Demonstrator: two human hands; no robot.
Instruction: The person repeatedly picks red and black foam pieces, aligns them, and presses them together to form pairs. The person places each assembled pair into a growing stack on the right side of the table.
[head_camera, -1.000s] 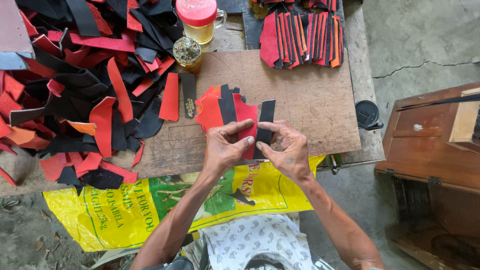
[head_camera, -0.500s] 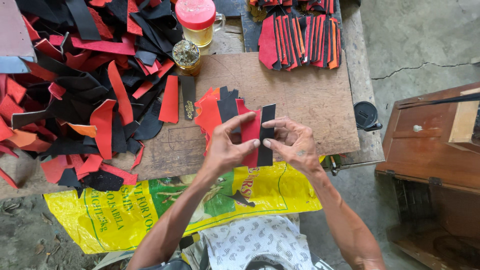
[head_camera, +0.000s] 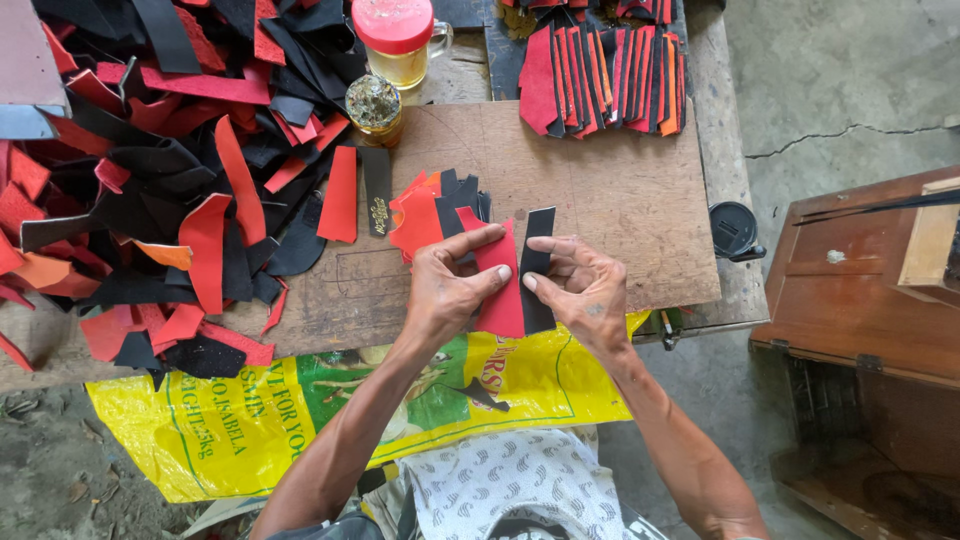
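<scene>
board: wooden board (head_camera: 620, 190) lies flat, used as landmark for everything below
scrap heap: big loose pile of red and black pieces (head_camera: 150, 170) covers board's left end, spilling off it
yellow sack: printed yellow sack (head_camera: 300, 420) hangs off board's near edge, over the person's lap
wooden box: brown box (head_camera: 860, 290) stands off board's right end, well apart
sorted stack: red, black and orange strips (head_camera: 600, 70) laid side by side at board's far right corner
small pile: few red and black cut pieces (head_camera: 430, 205) on board middle, just beyond the hands
jar: red-lidded jar (head_camera: 400, 40) past board's far edge; glass pot (head_camera: 374, 105) just beside it
left hand: left hand (head_camera: 445, 290) over board's near edge, thumb and fingers pinching the red piece (head_camera: 500, 290) from its left side
right hand: right hand (head_camera: 585, 290) same edge, fingertips pressing the black strip (head_camera: 537, 270) from its right side
key relation: red piece and black strip lie between the hands, touching edge to edge, long axes running from near edge to far edge; black strip lies right of red piece; each hand equally close, one piece apiece
</scene>
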